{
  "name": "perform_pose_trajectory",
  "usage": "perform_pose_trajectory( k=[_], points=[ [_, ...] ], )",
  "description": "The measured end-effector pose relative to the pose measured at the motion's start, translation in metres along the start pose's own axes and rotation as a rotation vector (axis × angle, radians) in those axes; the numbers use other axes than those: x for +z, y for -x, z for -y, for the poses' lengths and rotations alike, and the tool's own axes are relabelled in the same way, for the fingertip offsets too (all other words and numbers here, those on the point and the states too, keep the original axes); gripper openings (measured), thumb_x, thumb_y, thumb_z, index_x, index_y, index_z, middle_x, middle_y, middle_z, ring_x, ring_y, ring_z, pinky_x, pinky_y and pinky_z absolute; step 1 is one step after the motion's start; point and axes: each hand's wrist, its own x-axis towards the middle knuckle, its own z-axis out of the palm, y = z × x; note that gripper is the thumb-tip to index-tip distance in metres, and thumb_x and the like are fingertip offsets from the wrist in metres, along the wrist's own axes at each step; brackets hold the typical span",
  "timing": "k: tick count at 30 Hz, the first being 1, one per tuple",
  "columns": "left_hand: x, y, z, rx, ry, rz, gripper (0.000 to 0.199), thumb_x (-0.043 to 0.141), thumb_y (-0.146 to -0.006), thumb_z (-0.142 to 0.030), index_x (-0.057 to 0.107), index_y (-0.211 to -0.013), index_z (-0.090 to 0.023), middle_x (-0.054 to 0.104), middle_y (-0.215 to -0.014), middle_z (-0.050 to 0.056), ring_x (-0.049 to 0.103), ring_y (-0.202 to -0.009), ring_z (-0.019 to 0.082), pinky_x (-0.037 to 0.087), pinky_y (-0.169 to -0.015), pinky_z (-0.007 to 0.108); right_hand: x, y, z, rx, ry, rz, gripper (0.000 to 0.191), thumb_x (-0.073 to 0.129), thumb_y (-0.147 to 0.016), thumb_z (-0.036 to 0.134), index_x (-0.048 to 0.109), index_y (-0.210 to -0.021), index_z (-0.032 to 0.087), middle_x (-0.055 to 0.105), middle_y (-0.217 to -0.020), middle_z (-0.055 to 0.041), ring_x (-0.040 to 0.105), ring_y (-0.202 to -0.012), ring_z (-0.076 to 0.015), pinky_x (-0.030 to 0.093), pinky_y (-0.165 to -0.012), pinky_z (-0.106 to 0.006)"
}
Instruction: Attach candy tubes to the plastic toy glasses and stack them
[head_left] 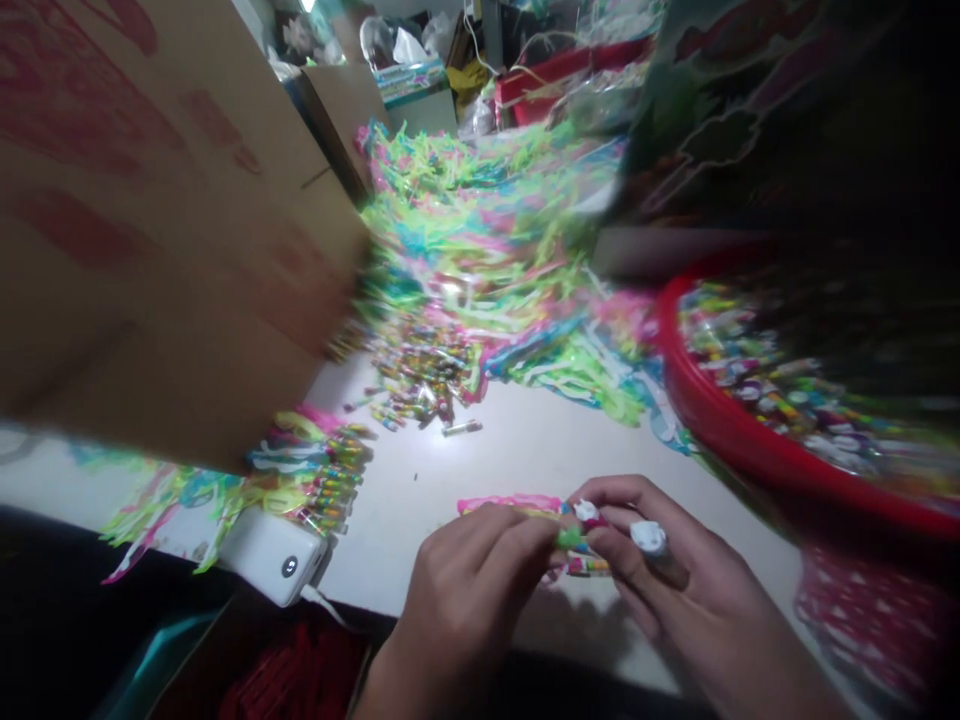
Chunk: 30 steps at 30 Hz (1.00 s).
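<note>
Fingers [510, 530] pinching striped candy tube [587, 566]; red basin [720, 425] holds wrapped candies [757, 385].

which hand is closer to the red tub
Right. The right hand is nearer, below and to the left of the red tub, not touching it. The left hand is farther off, on the far side of the right hand from the tub.

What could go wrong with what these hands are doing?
The small white piece by the right hand might slip and roll off the table. The pink strip pinched by the left hand could tear. The cardboard box sits very close to the loose wrapped sticks, so a bump might scatter them.
</note>
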Motion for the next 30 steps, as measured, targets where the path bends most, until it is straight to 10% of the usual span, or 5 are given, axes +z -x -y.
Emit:
perform_pose_trajectory(
  k=[5, 30],
  points=[
    [-0.008, 0.0, -0.008, 0.113, -0.248, 0.02, 0.023, 0.061, -0.106, -0.017, 0.066, -0.128, -0.014, 0.08, -0.105, 0.01, 0.073, -0.088, 0.017, 0.059, -0.077, 0.028, 0.0, -0.001, 0.008, -0.19, 0.041, -0.034, 0.022, 0.076, -0.099, 0.052, 0.082, -0.108, 0.034, 0.081, -0.104, -0.0026, 0.077, -0.096, -0.0176, 0.063, -0.085, -0.016],
    [0.011, 0.01, 0.015, 0.158, -0.293, -0.029, 0.023, 0.053, -0.104, -0.007, 0.071, -0.119, -0.007, 0.074, -0.093, 0.008, 0.062, -0.083, 0.017, 0.04, -0.074, 0.032, 0.001, -0.01, -0.016, -0.105, 0.371, 0.076, 0.021, 0.059, -0.101, 0.038, 0.07, -0.09, 0.024, 0.073, -0.086, -0.0044, 0.068, -0.076, -0.0206, 0.053, -0.07, -0.028]
  ],
)
